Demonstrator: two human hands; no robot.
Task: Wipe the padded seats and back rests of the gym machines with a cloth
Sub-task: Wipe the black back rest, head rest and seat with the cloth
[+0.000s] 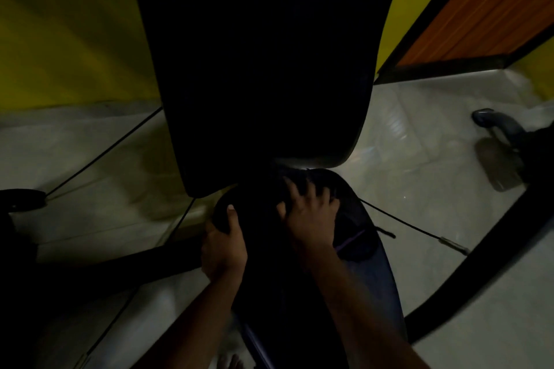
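The scene is dim. A black padded back rest (263,69) rises in the middle of the head view. Below it lies the dark padded seat (380,266). My left hand (223,244) grips the seat's left edge, thumb on top. My right hand (310,213) presses with spread fingers on a dark cloth (353,237) that lies on the seat's far end, just under the back rest. The cloth is hard to tell from the pad; a purple stripe shows at its right side.
Thin black cables (102,156) run across the pale tiled floor (419,135) left and right of the seat. A black frame bar (485,255) curves at the right, a foot pedal (497,165) behind it. Yellow wall (69,27) at the back, wood panel (491,6) at right.
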